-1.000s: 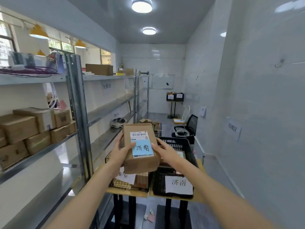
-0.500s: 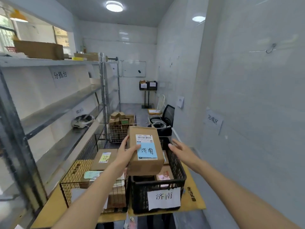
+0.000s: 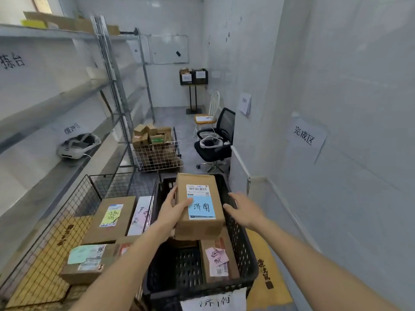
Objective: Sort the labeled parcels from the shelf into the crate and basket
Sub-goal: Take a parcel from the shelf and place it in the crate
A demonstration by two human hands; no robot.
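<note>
One hand [image 3: 171, 212] now under parcel [image 3: 198, 205].

chair: black office chair [image 3: 215, 140] by right wall, headset on seat
whiteboard [image 3: 170, 49]: far wall
cart [image 3: 157, 151]: white wire, heaped with boxes
wall sign [image 3: 305, 136]: paper, handwritten

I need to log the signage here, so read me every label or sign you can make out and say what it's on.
"济南": blue label on the box in the left hand.
"济南": white sign on the black crate.
"完成区": paper on the right wall.
Shelf-wall papers: cut off or blurred.
Barcode print, yellow label, pink label: unreadable.
</note>
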